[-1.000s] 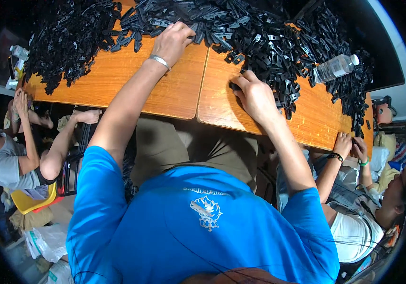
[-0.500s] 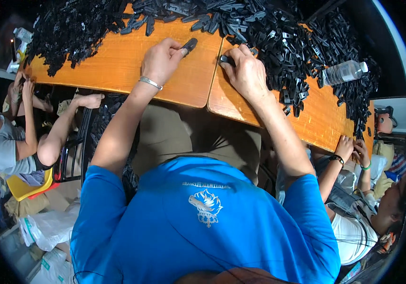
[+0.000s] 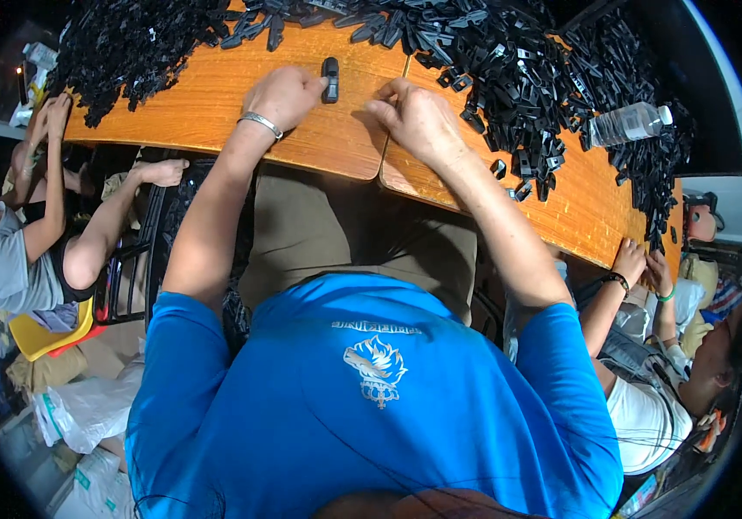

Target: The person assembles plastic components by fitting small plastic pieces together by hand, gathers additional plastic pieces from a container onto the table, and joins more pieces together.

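Note:
My left hand (image 3: 282, 97) is over the table on the left, thumb and fingertips closed on the near side of a small, elongated black plastic part (image 3: 330, 80). The part points away from me, and a paler grey band crosses its lower half. To the right, just past the seam between the tabletops, my right hand (image 3: 423, 124) hovers with bent fingers. Its thumb and forefinger are a little apart, and nothing shows between them. The other fingers are partly hidden behind the hand.
Heaps of black plastic parts cover the far left (image 3: 128, 60) and right (image 3: 509, 95) of the wooden table (image 3: 301, 147). A clear plastic bottle (image 3: 630, 126) lies on the right heap. Co-workers sit at both sides, one person's hands (image 3: 643, 264) at the right table edge.
My left hand has drawn slightly back, and its black part has turned to point straight away. My right hand has moved left, and the dark part formerly in its fingers no longer shows there.

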The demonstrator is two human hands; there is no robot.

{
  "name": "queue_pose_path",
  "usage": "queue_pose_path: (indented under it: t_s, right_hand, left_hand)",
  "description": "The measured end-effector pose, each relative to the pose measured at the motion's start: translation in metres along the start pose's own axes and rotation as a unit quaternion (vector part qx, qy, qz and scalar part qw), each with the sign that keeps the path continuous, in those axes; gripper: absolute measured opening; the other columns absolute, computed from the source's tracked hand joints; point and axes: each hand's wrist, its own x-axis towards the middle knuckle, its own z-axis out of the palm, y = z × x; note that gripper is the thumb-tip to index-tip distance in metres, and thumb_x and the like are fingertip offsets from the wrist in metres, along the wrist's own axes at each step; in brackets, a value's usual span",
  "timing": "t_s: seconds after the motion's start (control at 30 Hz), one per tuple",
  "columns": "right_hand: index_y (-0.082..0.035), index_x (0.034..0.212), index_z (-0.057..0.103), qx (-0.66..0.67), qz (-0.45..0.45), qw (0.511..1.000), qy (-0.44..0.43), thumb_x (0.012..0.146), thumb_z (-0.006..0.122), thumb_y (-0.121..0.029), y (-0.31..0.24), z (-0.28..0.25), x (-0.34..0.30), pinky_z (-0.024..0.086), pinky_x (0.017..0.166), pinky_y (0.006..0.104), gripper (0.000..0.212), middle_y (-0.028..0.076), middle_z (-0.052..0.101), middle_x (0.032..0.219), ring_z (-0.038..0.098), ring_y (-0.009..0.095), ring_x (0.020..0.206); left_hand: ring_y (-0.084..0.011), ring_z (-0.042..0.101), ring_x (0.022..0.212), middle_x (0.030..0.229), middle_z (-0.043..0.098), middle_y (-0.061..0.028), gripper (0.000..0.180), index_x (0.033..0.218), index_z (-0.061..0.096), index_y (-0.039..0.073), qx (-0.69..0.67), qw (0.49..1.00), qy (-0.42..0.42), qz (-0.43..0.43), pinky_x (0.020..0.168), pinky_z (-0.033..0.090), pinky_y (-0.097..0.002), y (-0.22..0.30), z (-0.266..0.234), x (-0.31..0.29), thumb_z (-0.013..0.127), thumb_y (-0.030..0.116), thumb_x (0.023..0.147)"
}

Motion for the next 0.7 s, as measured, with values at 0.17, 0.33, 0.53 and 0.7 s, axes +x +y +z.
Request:
queue_pose_path:
  t_s: [0.17, 0.33, 0.53, 0.7]
  right_hand:
    - [-0.008, 0.115, 0.077, -0.031, -0.006, 0.999, -0.010, 0.102, 0.071, -0.029, 0.018, -0.029, -0.004, 0.060, 0.078, 0.0510, 0.025, 0.020, 0.077, 0.096, 0.076, 0.040, 0.091]
    - [-0.013, 0.121, 0.078, -0.085, -0.181, 0.980, -0.012, 0.092, 0.070, -0.006, 0.018, -0.031, -0.002, 0.061, 0.080, 0.0483, 0.030, 0.016, 0.071, 0.114, 0.075, 0.039, 0.095]
    - [-0.009, 0.118, 0.076, -0.090, -0.218, 0.969, -0.071, 0.089, 0.079, -0.006, 0.018, -0.026, 0.007, 0.061, 0.080, 0.0452, 0.029, 0.012, 0.069, 0.113, 0.073, 0.036, 0.095]
    - [-0.005, 0.113, 0.075, 0.016, -0.136, 0.989, -0.060, 0.088, 0.084, -0.013, 0.009, -0.016, 0.008, 0.060, 0.080, 0.0441, 0.027, 0.013, 0.071, 0.102, 0.074, 0.035, 0.092]
  left_hand:
    - [-0.0349, 0.072, 0.080, 0.088, 0.075, -0.0134, 0.027, 0.103, 0.077, 0.008, 0.131, 0.990, 0.041, 0.006, 0.074, 0.056, -0.0469, 0.007, -0.014, -0.009, 0.071, 0.035, 0.101]
    - [-0.0328, 0.069, 0.103, 0.107, 0.072, -0.0110, 0.026, 0.119, 0.072, 0.013, 0.107, 0.950, 0.187, 0.226, 0.090, 0.057, -0.0460, 0.002, -0.007, -0.002, 0.076, 0.010, 0.094]
    - [-0.0330, 0.065, 0.112, 0.105, 0.069, -0.0099, 0.028, 0.116, 0.074, 0.010, 0.114, 0.953, 0.134, 0.247, 0.094, 0.055, -0.0441, -0.007, -0.005, -0.002, 0.081, 0.007, 0.089]
    - [-0.0324, 0.065, 0.107, 0.103, 0.070, -0.0102, 0.020, 0.105, 0.079, 0.009, 0.023, 0.967, 0.109, 0.231, 0.092, 0.054, -0.0446, -0.013, 0.003, -0.027, 0.084, 0.013, 0.087]
